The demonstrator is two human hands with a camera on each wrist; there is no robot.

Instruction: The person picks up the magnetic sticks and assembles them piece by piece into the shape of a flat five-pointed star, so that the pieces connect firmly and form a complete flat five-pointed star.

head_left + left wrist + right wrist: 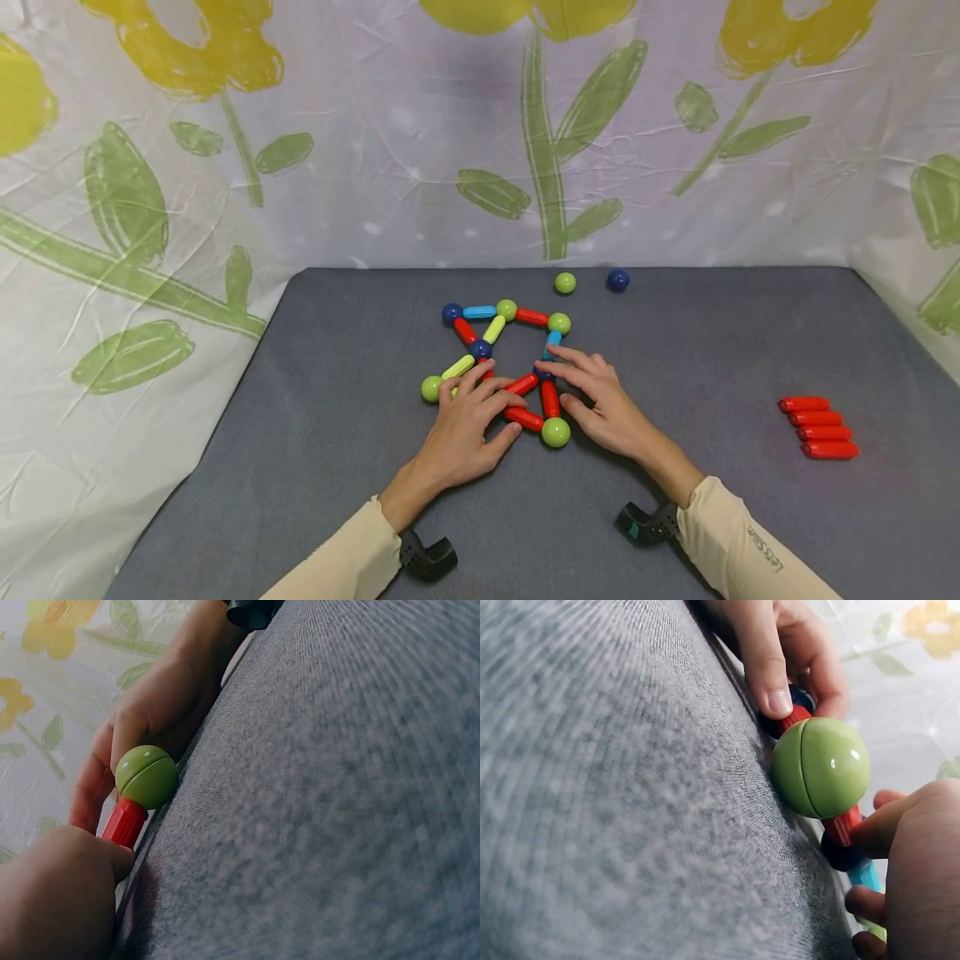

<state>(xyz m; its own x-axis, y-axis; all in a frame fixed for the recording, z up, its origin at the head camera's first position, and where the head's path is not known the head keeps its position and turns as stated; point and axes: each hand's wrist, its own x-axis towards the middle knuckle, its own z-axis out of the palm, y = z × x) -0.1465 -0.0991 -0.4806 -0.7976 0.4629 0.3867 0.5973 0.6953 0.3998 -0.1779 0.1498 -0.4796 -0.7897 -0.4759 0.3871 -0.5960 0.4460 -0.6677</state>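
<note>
A flat figure of magnetic rods and balls lies on the grey table. My left hand (465, 429) covers its lower left part. Its thumb and fingers hold the red rod (525, 418) left of the near green ball (556, 432). Across the figure, my right hand (603, 404) has its thumb at another red rod (551, 400); its fingertips reach over the dark blue ball (543, 372) and the light blue rod (552, 342). That green ball (821, 769) joins the two red rods. Fingers partly hide the figure's lower left side.
A loose green ball (566, 283) and a dark blue ball (618, 280) lie by the table's back edge. Several red rods (823, 433) form a row at the right. A flower-printed cloth (420, 150) hangs behind the table (697, 358).
</note>
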